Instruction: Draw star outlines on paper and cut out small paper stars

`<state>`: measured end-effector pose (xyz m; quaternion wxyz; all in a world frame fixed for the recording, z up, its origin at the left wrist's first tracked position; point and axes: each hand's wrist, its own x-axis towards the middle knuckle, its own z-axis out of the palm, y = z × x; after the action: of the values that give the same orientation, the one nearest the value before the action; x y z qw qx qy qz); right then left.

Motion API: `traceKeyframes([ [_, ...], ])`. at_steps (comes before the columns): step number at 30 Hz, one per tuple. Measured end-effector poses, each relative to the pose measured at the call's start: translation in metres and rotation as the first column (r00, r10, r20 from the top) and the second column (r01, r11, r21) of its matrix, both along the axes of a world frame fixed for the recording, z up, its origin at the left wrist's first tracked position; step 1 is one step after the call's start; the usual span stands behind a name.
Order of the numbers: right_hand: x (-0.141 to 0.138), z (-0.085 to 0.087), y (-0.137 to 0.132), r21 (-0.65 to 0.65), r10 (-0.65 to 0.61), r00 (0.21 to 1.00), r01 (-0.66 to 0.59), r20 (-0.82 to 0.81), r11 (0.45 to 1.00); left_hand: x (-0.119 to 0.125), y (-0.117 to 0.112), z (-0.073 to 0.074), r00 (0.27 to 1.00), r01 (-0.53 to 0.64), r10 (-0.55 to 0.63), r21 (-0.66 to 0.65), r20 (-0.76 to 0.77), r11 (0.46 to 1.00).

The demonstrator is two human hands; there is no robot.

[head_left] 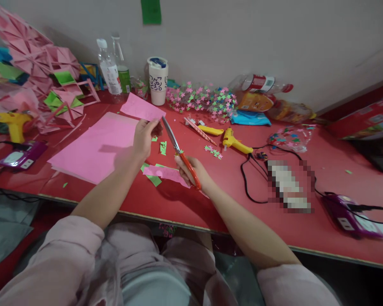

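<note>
My right hand (196,172) is wrapped round the orange handles of a pair of scissors (173,138), whose blades point away from me and look nearly closed. My left hand (145,138) pinches the near right corner of a pink paper piece (142,108), close to the scissor tips. Under the left forearm lies a stack of large pink sheets (94,148). Between my hands and the table edge rest a pink paper strip (161,171) and green paper pieces (153,180). A small green scrap (163,148) lies between the hands.
On the red table (178,208) are a yellow glue gun (238,142) with its black cord, a yellow cutter (210,130) and star garlands (201,100). Bottles (110,72) and a cup (158,83) stand by the wall. Folded pink paper shapes (35,55) fill the left; purple power strips (351,216) lie at both sides.
</note>
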<state>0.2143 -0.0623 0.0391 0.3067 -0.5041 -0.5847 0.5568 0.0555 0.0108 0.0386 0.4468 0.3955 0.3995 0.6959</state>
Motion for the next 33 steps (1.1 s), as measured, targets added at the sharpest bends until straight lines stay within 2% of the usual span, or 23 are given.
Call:
traceKeyframes([
  [6,0.004,0.003,-0.001,0.051,0.042,0.996,-0.045,0.073,0.998,-0.01,0.004,0.002,0.996,0.083,-0.084,0.027,0.032,0.996],
  [13,0.007,0.006,0.002,0.037,0.099,0.991,-0.102,0.085,0.994,-0.013,0.006,0.0,0.997,0.067,-0.065,0.037,-0.05,0.997],
  [21,0.008,0.007,0.002,0.014,0.084,0.995,-0.084,0.049,0.996,-0.014,0.005,-0.001,0.989,0.141,-0.138,0.04,-0.054,0.989],
  [26,0.008,0.007,0.003,-0.016,0.1,0.994,-0.099,0.043,0.995,-0.017,0.007,-0.003,0.986,0.15,-0.145,0.053,-0.085,0.987],
  [33,0.001,0.008,0.0,-0.016,0.057,0.998,-0.057,-0.006,0.998,-0.014,0.004,-0.002,0.979,0.202,-0.199,0.061,-0.055,0.977],
])
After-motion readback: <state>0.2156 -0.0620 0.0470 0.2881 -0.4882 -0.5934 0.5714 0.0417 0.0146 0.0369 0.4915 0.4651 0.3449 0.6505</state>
